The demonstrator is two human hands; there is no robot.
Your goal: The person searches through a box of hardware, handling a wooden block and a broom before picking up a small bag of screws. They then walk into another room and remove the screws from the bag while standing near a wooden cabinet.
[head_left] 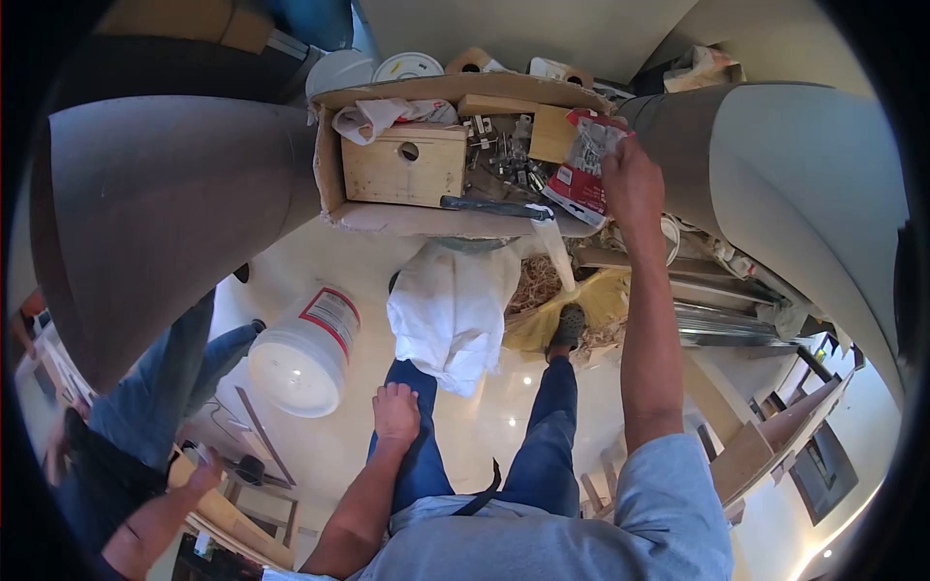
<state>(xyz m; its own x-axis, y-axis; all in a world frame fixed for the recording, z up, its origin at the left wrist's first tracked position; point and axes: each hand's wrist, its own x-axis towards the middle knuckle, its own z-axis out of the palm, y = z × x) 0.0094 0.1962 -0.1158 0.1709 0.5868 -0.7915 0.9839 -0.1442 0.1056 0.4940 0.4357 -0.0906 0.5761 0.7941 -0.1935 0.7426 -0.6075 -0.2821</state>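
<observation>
My right hand is closed on the edge of a red and clear plastic packet with small whitish pieces inside. The packet hangs tilted over the right end of an open cardboard box. Inside the box are a wooden block with a round hole, a crumpled white and red bag, and loose metal hardware. A dark, stick-like piece lies across the front rim. My left hand rests by my left thigh, fingers curled in, with nothing showing in it.
A white bucket stands on the floor to the left. White cloth-like sheeting hangs below the box, near a yellow plastic bag. Long metal strips lie to the right. Another person's arm is at lower left.
</observation>
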